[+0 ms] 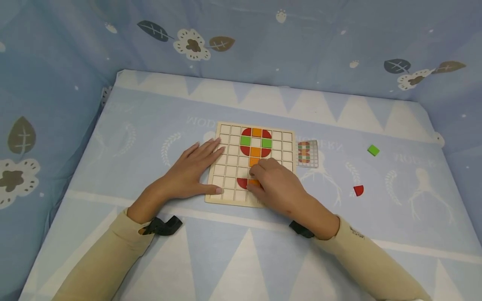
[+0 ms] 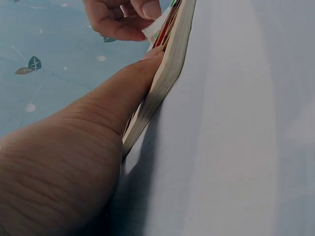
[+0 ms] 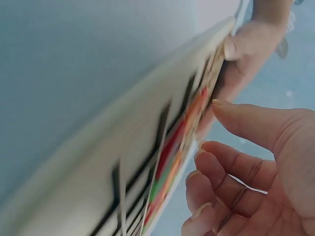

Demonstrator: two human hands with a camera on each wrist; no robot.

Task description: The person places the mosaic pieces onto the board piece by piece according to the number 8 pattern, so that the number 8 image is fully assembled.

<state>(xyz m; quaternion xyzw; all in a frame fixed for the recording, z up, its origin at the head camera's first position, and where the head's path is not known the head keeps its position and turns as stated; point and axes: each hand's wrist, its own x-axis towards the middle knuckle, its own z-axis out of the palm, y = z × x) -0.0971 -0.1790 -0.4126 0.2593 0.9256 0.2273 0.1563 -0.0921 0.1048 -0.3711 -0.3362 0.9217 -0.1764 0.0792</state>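
Note:
A wooden grid board [image 1: 228, 171] lies on the cloth, with red quarter-round, green and orange square pieces set in its cells. My left hand [image 1: 192, 169] rests along the board's left side, fingers straight and thumb on the lower-left edge. Over the lower middle of the board hovers my right hand [image 1: 278, 184], beside an orange square [image 1: 254, 182] and a red quarter-round piece [image 1: 242, 182]. In the right wrist view, its thumb [image 3: 246, 120] and loosely bent fingers stand apart with nothing between them. The right hand hides some cells in the head view.
Right of the board lies a small pattern card [image 1: 314, 154] with a coloured grid design. Farther right, a loose green square [image 1: 373, 150] and a red quarter-round piece [image 1: 359, 190] lie on the patterned cloth. Blue fabric walls [image 1: 301, 42] surround the table.

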